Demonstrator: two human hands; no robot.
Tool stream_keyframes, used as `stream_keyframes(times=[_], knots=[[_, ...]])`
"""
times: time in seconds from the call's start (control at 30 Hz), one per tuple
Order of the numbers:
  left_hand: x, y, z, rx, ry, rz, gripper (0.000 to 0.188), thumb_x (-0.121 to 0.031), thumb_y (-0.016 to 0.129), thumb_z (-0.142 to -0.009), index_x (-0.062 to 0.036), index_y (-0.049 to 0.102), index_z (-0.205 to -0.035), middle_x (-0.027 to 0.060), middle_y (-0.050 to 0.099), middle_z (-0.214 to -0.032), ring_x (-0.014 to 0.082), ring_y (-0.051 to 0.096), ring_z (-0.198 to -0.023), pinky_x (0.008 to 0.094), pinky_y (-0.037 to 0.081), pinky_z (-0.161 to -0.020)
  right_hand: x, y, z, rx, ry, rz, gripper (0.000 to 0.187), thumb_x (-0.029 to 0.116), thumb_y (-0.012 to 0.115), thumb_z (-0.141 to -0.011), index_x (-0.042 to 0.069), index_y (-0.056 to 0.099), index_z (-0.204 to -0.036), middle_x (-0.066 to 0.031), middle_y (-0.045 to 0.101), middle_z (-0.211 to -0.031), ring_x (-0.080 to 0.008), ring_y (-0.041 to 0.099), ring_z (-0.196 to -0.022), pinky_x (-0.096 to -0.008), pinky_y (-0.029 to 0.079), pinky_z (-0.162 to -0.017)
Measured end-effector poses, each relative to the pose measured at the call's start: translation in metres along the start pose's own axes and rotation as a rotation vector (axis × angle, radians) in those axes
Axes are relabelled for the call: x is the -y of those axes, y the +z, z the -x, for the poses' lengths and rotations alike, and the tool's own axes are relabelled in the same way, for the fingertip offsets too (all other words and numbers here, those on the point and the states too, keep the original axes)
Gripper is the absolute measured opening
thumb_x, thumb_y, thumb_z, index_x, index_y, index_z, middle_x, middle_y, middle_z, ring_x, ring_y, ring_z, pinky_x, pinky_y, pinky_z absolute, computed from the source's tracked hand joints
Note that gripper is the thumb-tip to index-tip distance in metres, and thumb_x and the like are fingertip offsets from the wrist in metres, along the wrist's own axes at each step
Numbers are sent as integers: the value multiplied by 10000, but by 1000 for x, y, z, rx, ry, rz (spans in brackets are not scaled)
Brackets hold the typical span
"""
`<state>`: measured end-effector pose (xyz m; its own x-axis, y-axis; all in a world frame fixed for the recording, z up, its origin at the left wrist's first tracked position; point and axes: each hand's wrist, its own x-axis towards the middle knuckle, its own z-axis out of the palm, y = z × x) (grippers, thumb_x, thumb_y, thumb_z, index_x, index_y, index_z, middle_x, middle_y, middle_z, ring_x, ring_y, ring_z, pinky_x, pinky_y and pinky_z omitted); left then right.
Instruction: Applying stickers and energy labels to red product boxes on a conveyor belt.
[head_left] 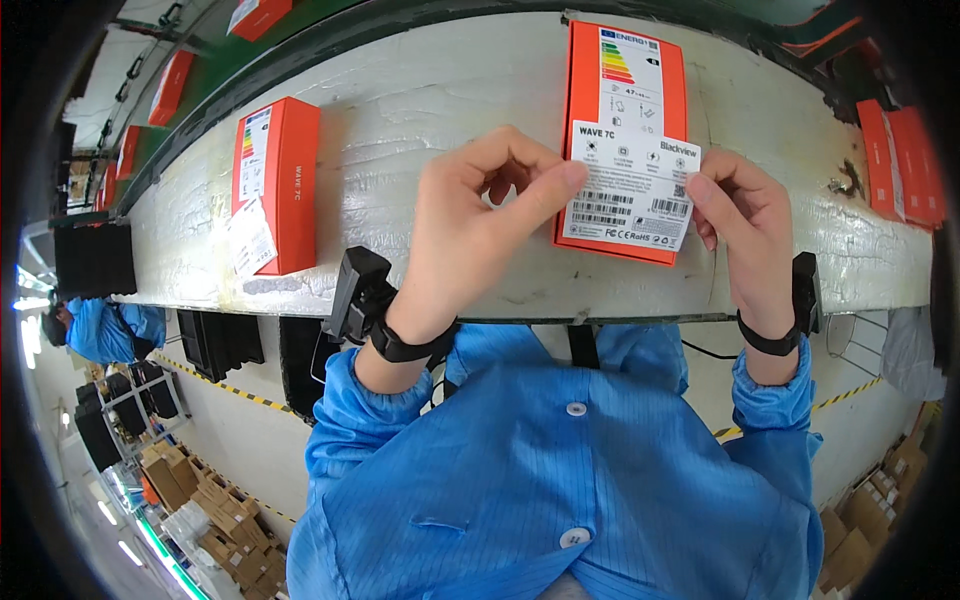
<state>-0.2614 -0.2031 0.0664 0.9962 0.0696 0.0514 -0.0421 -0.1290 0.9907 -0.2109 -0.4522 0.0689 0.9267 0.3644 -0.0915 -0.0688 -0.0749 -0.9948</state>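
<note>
Between my two hands is a white printed label [632, 190], its sides angled slightly against the red box [676, 90] beneath it. My left hand [490, 205] pinches the label's left edge between thumb and forefinger. At the opposite edge my right hand [742, 205] pinches it the same way. The label covers the lower half of the box; whether it touches the surface there I cannot tell. Higher on that box is another white sticker [632, 80] with coloured bars. Both wrists wear black straps with small black devices.
Left on the pale worktable [400, 110] lies another red box [290, 190], with a white label [252, 238] slanting past its edge. More red boxes [890, 160] sit at the right end. Beyond the table, a green belt [205, 75] carries several red boxes. Someone in blue [120, 330] is far left.
</note>
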Motion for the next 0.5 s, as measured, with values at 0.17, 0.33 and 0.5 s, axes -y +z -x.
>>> stream_keyframes(times=[0.17,0.33,0.5], knots=[[5,3,-2,19,-85,-3,220,-213,764,-917,-2,723,-868,-4,661,-720,20,528,-638,194,393,-560,-7,0,-5,6,64,50,227,278,744,-936,60,690,-906,30,654,-779,-7,490,-620,-182,362,-532],[12,3,-2,30,-140,50,213,-205,770,-924,0,728,-884,-8,670,-735,12,528,-658,182,388,-571,-10,2,-6,22,90,23,239,296,742,-936,73,678,-878,39,637,-750,-5,498,-606,-183,369,-512],[15,5,1,11,-120,17,204,-189,776,-926,6,727,-892,-6,675,-745,12,536,-666,174,402,-585,-12,3,-5,36,95,-17,235,295,736,-940,78,673,-873,41,637,-747,-8,507,-610,-181,387,-520]])
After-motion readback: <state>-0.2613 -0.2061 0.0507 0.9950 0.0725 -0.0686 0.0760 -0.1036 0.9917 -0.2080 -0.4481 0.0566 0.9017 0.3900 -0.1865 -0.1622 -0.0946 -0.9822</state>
